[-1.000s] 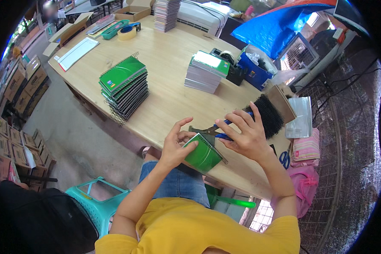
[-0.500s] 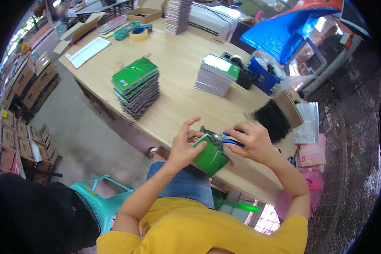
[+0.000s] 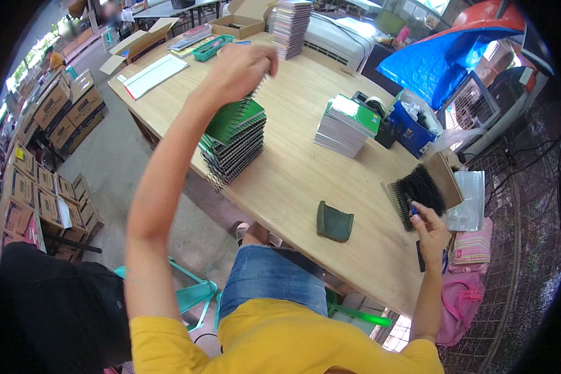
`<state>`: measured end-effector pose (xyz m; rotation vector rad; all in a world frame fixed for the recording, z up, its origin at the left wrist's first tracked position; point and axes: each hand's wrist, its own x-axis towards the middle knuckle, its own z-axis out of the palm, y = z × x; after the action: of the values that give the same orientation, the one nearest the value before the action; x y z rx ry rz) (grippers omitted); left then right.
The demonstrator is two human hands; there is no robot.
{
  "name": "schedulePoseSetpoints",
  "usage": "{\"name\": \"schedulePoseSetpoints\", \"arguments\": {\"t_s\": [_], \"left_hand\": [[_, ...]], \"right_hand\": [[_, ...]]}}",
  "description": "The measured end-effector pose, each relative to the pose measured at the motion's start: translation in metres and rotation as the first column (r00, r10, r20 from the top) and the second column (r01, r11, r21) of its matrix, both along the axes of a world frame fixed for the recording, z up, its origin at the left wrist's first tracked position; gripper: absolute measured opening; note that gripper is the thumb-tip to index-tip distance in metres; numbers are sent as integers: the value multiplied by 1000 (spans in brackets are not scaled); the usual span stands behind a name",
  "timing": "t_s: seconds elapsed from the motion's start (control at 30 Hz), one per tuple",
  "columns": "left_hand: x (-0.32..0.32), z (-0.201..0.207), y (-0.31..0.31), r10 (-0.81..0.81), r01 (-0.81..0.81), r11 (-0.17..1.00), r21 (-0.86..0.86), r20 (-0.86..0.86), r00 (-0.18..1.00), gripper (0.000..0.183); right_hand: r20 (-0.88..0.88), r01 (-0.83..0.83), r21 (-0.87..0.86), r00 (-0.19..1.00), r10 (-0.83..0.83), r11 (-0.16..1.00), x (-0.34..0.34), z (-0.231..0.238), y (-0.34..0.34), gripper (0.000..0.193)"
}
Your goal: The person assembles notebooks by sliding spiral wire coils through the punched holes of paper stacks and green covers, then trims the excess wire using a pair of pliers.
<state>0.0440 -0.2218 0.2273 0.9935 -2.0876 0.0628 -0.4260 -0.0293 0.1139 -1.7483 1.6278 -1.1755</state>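
Observation:
My left hand (image 3: 240,71) reaches over the stack of green spiral notebooks (image 3: 234,159) on the table's left side. Its fingers are closed at the upper end of a green notebook whose wire coil (image 3: 248,103) slants down onto the stack; most of its cover is hidden by my hand and forearm. At the table's right edge my right hand (image 3: 432,240) is closed on blue-handled pliers (image 3: 413,209), only partly visible. Beside it lies a bunch of black binding coils (image 3: 421,194). A dark green folded pad (image 3: 335,222) lies on the table in front of me.
Another notebook stack (image 3: 345,128) stands at the middle right, near a blue bin (image 3: 411,128). A cardboard box (image 3: 444,177) and clear plastic packet (image 3: 466,201) sit at the right. A tall stack (image 3: 290,30) and green tray (image 3: 212,48) are farther back.
My left hand has moved from in front of me to the far-left stack with the notebook. My right hand has drawn back right with the pliers, exposing the dark green pad.

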Motion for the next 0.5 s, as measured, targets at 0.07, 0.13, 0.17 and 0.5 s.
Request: {"name": "schedulePoseSetpoints", "arguments": {"t_s": [0.07, 0.13, 0.17, 0.5], "left_hand": [[7, -19, -43, -173, 107, 976, 190, 376, 910, 20], [6, -48, -66, -261, 130, 948, 290, 478, 839, 18], [9, -62, -75, -305, 170, 941, 294, 515, 801, 15], [-3, -86, -55, -101, 141, 980, -142, 261, 960, 20]], "right_hand": [[-150, 33, -33, 988, -38, 999, 1, -24, 0, 31], [-302, 23, -69, 952, -43, 997, 12, -38, 7, 32], [-380, 21, -70, 924, -47, 997, 15, -47, 11, 33], [-613, 4, -124, 786, -80, 992, 4, -114, 21, 49]]}}
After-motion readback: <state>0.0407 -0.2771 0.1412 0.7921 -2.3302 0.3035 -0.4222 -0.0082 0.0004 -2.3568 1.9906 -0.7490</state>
